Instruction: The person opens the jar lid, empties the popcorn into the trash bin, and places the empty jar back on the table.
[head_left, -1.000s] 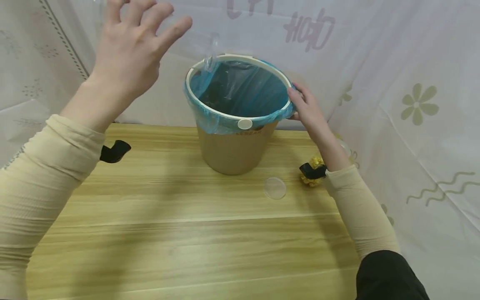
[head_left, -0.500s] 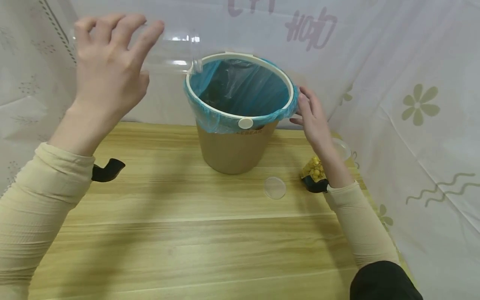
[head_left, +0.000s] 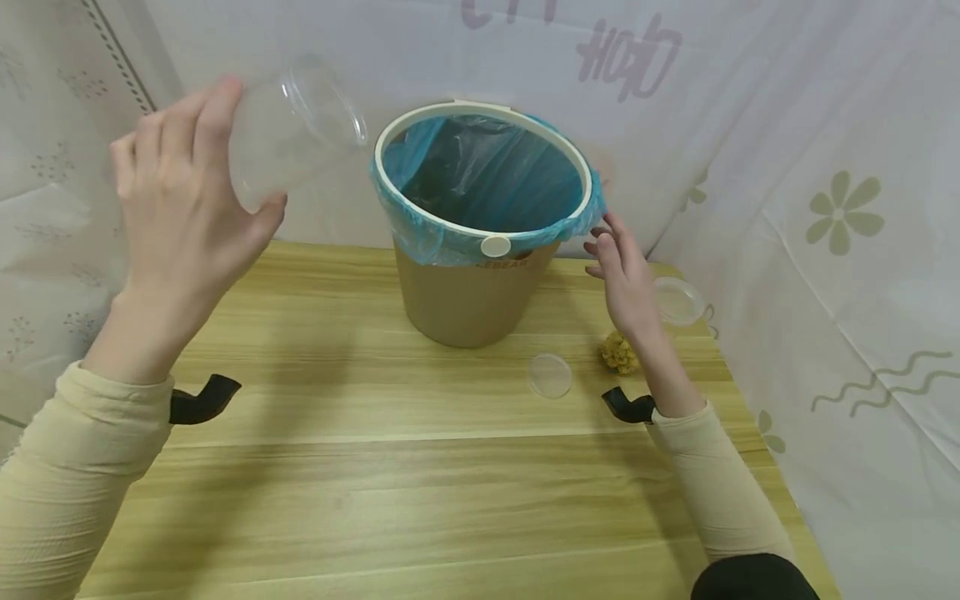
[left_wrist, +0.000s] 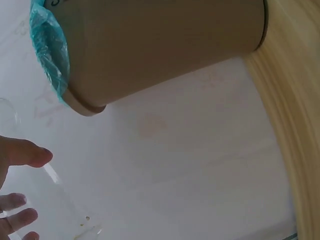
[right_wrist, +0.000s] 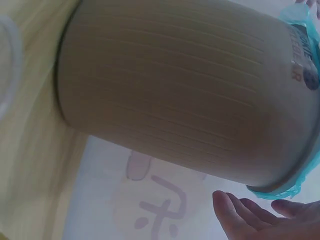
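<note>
My left hand (head_left: 180, 187) grips a clear plastic jar (head_left: 300, 125), its mouth end tilted up beside the bin's left rim. In the left wrist view the jar (left_wrist: 50, 185) has a few small yellowish bits near one end. A beige bin (head_left: 465, 304) stands on the table, lined with a blue plastic bag (head_left: 427, 237) folded over its rim. By the bin's right side my right hand (head_left: 626, 287) has relaxed fingers, fingertips right at the bag's edge. In the right wrist view that hand (right_wrist: 272, 222) appears below the bin's rim, holding nothing.
A clear round disc (head_left: 551, 376) lies on the wooden table (head_left: 420, 500) in front of the bin. Behind the right forearm are a clump of yellow pieces (head_left: 618, 353) and a clear round plastic piece (head_left: 678, 301). Patterned white cloth (head_left: 750, 108) hangs around the back and sides.
My left hand has lowered and moved left with the jar, turning its mouth from over the bin's rim to upward. My right hand has let go of the rim and dropped slightly.
</note>
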